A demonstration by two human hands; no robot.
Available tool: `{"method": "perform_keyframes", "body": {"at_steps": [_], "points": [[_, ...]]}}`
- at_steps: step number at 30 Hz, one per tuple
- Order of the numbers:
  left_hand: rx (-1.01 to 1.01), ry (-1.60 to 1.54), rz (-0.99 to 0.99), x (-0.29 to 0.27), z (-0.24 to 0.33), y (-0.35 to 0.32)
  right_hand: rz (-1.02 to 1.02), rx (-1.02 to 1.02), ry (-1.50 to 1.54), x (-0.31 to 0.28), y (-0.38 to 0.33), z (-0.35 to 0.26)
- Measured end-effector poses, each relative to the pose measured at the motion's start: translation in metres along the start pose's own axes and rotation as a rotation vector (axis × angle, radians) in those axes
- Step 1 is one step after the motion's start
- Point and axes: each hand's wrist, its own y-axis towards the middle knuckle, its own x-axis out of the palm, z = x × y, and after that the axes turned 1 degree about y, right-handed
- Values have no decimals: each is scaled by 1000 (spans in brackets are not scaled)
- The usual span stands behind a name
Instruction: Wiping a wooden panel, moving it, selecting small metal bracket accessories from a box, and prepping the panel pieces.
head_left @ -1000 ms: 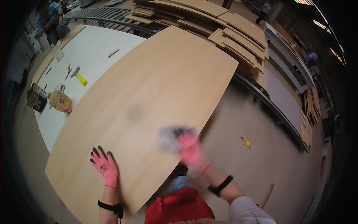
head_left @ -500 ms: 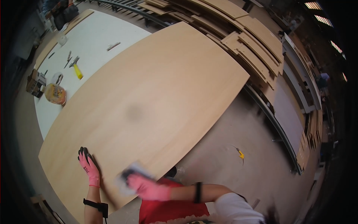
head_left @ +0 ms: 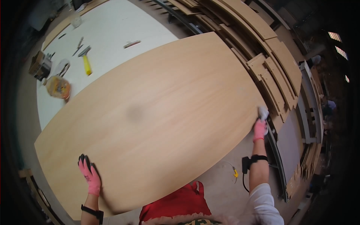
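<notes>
Lying flat and empty, a gloved left hand (head_left: 89, 175) rests near the left end of a wooden board (head_left: 153, 120); the right hand (head_left: 260, 130), closed around a pale rag (head_left: 263, 113), is at the board's near right corner, its long axis between them, a white worktop (head_left: 110, 33) beyond.

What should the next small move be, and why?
Probably draw the right hand inward over the wooden panel: its fingers hold what looks like a pale cloth at the panel's right-hand edge, with that arm stretched out. The left hand lies flat near the other end, seemingly able to steady it.
</notes>
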Motion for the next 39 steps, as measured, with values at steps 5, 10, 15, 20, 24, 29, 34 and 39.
{"method": "perform_keyframes", "body": {"at_steps": [5,10,15,20,24,29,34,39], "points": [[-83,82,0,-14,-4,-7,294,-734,-5,-71,-110,-14],[60,139,51,16,9,27,-895,-1256,234,-146,-270,-127],[365,444,130,3,138,82,-274,-792,268,-59,-149,-87],[302,170,42,48,205,109,-158,-325,233,-2,74,-8],[220,-55,-74,90,261,119,-198,213,519,17,185,95],[34,-221,-45,101,281,118,-184,-131,754,-46,127,49],[-86,-88,-110,153,350,107,-908,-1252,-30,-90,104,-46],[-46,253,-199,158,379,100,-409,-1377,307,-55,178,-150]]}}
